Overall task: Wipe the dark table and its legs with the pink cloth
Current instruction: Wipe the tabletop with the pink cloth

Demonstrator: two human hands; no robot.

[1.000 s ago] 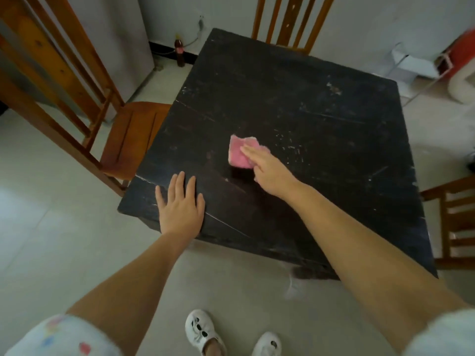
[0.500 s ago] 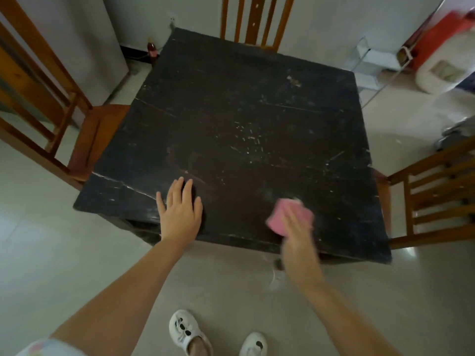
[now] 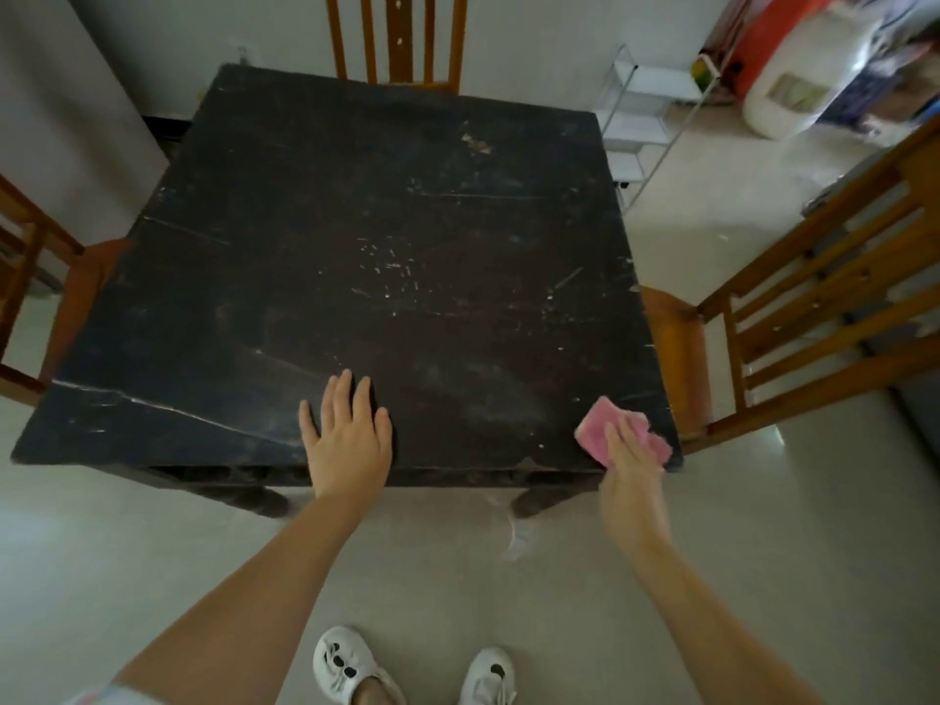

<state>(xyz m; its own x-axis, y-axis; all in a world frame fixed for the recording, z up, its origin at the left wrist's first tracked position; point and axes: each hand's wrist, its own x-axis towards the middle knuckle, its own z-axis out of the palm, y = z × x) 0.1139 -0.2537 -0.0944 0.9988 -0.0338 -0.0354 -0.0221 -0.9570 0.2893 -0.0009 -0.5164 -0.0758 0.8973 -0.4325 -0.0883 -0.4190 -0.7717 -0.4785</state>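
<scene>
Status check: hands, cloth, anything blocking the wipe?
Left hand flat on dark table. Right hand pressing pink cloth at near right corner. Tabletop path unobstructed.

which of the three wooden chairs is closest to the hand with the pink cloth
The chair on the right: its seat sits just beside the table corner where the right hand presses the pink cloth. The far chair and left chair stand across the table.

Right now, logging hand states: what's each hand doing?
Left hand: open, flat on the dark table.
Right hand: open, pressing the pink cloth.
</scene>
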